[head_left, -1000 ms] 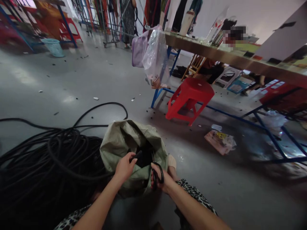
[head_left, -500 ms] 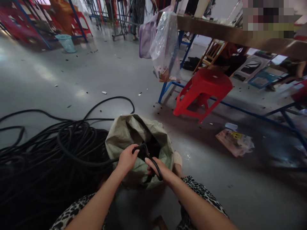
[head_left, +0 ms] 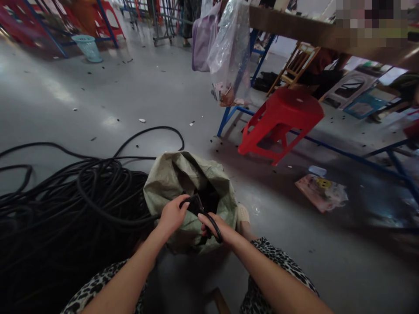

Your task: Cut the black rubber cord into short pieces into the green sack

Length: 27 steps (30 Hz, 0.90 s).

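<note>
A thick black cord (head_left: 139, 221) runs from the left into my left hand (head_left: 173, 214), whose fingers are closed around it. My right hand (head_left: 216, 226) grips black-handled scissors (head_left: 215, 227), their blades pointing at the cord end beyond my left fingers. Whether the blades are apart or touch the cord is too dark to tell. Both hands are over the mouth of an olive-green woven sack (head_left: 157, 181) that stands between my legs. Dark pieces inside it are hard to make out. A large tangled heap of black cord (head_left: 98, 192) lies left of the sack.
A red plastic stool (head_left: 294, 104) stands at the right by a blue-legged table (head_left: 294, 30). From the table hang a clear plastic bag (head_left: 231, 48) and a purple bag (head_left: 201, 43). A printed plastic packet (head_left: 319, 192) and small scraps lie on the floor. A light-blue basket (head_left: 87, 48) stands far left.
The view has shifted slightly, so the background sits a little higher. Both hands keep nearly the same place and the same hold on the cord and scissors.
</note>
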{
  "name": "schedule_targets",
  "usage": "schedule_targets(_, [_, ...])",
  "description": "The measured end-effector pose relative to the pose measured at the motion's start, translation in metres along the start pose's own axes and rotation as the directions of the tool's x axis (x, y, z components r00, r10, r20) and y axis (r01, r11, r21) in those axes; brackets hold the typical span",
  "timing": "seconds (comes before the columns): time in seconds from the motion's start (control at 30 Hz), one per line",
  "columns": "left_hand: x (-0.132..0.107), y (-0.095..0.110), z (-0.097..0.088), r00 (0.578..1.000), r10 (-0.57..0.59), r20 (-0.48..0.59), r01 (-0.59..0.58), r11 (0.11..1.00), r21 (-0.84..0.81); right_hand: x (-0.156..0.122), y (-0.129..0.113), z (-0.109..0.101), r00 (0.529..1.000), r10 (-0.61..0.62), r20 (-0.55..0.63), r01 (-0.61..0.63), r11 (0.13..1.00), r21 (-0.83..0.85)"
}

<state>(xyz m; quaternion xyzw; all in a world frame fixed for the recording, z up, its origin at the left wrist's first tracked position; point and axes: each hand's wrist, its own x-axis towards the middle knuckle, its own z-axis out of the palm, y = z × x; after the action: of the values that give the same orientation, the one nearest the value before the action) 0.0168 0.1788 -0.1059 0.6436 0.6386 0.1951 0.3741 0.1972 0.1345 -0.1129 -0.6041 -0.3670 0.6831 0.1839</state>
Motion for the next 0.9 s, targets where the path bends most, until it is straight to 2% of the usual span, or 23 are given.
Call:
schedule_targets(0.23, [-0.001, 0.002, 0.001, 0.999, 0.041, 0.016, -0.041, 0.999, -0.002, 0.002, 0.001, -0.005, 1.000, -0.022, 0.018, 0.023, 0.999, -0.028])
schedule_targets(0.37, [-0.001, 0.002, 0.002, 0.999, 0.024, 0.032, -0.024, 1.000, 0.019, -0.002, -0.003, -0.009, 0.999, -0.043, 0.029, 0.044, 0.998, -0.050])
schedule_targets(0.53, [0.000, 0.003, 0.005, 0.999, 0.000, 0.046, -0.002, 0.999, 0.045, -0.006, -0.008, -0.010, 0.999, -0.017, 0.033, 0.019, 0.996, -0.083])
schedule_targets(0.9, [0.000, 0.003, 0.011, 0.997, 0.028, 0.076, -0.035, 0.996, 0.087, -0.001, -0.004, -0.013, 1.000, 0.012, -0.006, -0.013, 0.988, -0.152])
